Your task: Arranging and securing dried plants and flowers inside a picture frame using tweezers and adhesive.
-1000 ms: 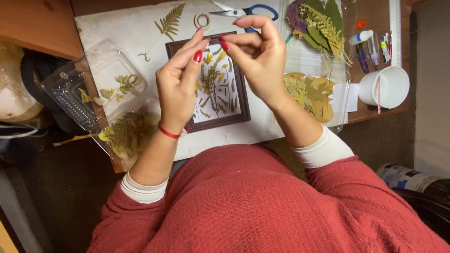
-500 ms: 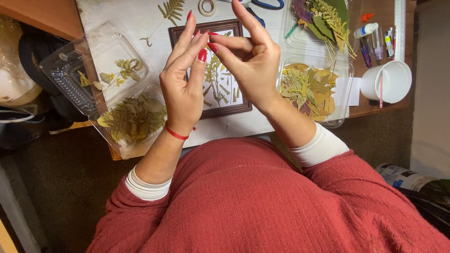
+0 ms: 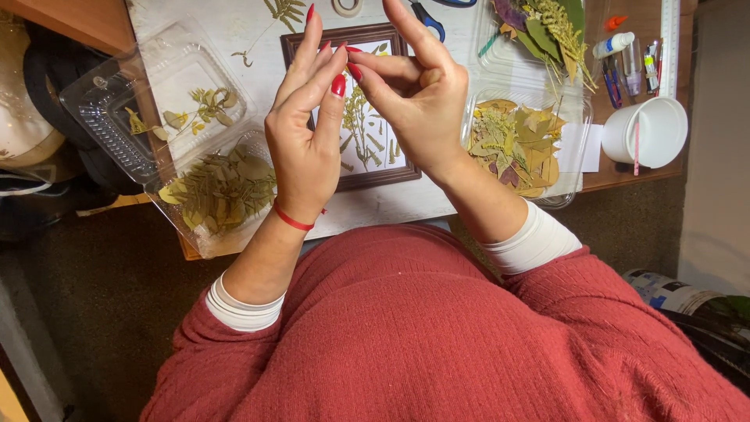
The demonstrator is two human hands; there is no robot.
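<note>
Two hands met above a dark brown picture frame [image 3: 351,109] that lay flat on a pale sheet spread over the wooden desk [image 3: 625,176]. The left hand [image 3: 306,137] was raised with its fingers nearly straight and close together, red-nailed tips pointing away from the body; the right hand [image 3: 418,98] curled toward it, thumb and forefinger pinched at the left fingertips. Whether anything sat in that pinch could not be told; if so it was too small to see. A red band circled the left wrist.

Beneath them, the frame's long axis ran away from the person, its short edges near and far. Pressed yellow-green sprigs lay on its white backing, stems running mostly along that same axis.

Left of the frame sat an open clear plastic clamshell [image 3: 148,109], one half holding a few small dried sprigs, the other a heap of dried green leaves [image 3: 223,187]. Right of the frame, a second clear tray [image 3: 574,168] held yellow and brown leaves. Beyond it lay a bunch of green and purple foliage [image 3: 547,27]. Scissors [image 3: 428,17] with blue handles and a tape roll [image 3: 348,6] rested at the far edge. A white cup [image 3: 652,129] stood at the desk's right end beside small glue bottles [image 3: 621,47] and a ruler [image 3: 669,39]. Dark floor showed below the desk edge.
</note>
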